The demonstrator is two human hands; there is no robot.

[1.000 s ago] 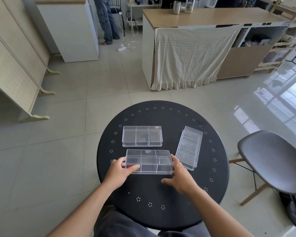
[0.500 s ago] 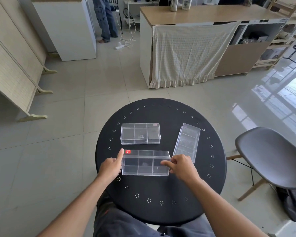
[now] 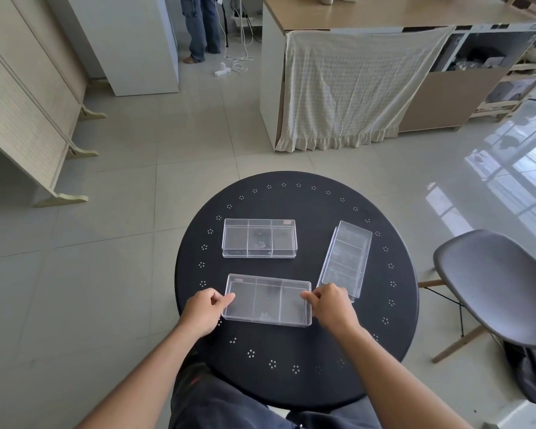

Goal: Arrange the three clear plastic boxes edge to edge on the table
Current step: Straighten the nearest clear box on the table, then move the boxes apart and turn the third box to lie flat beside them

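Boxes not yet joined: near box (image 3: 266, 300) pinched at both short ends.

Left hand (image 3: 203, 311) gripped its left end and right hand (image 3: 330, 306) its right, the box lying flat on the round black table (image 3: 291, 360). Beyond it, apart, sat the far box (image 3: 259, 238); the angled box (image 3: 344, 258) lay just beside the right hand, slewed. Judged step: positioning the first box. Next would call for sliding it flush against the far box, then squaring the angled one.

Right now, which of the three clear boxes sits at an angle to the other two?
The right-hand box, lying slanted near the table's right side; the far box and the held near box lie parallel.
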